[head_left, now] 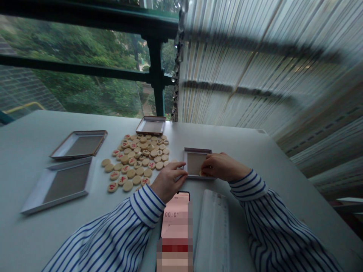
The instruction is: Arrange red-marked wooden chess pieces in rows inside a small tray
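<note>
My left hand (169, 179) has its thumb and fingers closed at the left wall of a small shallow box (195, 150). Inside the box's near right corner, my right hand (222, 166) pinches a round wooden Chinese chess piece (201, 173), mostly hidden by the fingers. The box's grey bottom shows between the two hands. Left of my left hand lies a loose heap of Chinese chess pieces (131, 173), some with red or black characters facing up and others blank side up.
Two more shallow boxes, a brown-rimmed one (98, 133) and a white one (82, 195), lie at the left. Another box (150, 132) stands behind the heap. A phone (176, 215) with a timer and a white plastic-wrapped pack (214, 230) lie nearest me on the white table (272, 211).
</note>
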The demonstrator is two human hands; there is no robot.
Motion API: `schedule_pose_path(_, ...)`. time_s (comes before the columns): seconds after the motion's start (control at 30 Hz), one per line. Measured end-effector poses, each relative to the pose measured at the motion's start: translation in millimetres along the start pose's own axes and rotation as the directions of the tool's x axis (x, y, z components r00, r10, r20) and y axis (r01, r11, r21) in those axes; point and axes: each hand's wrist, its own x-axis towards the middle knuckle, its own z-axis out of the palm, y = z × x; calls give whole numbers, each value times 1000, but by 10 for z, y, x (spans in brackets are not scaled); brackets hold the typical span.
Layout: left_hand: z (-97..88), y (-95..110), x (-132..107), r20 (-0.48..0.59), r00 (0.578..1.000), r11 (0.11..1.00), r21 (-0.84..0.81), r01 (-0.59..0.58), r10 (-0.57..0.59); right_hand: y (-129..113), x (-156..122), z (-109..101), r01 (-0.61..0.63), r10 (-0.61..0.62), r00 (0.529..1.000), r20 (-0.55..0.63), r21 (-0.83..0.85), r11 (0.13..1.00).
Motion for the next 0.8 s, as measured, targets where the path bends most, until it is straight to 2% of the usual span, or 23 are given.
schedule_pose_path(0.8,-2,-11,-5,1,1000,1000,0,4,-4,-25,-11,-19,-2,3,1000,12,-22,1000)
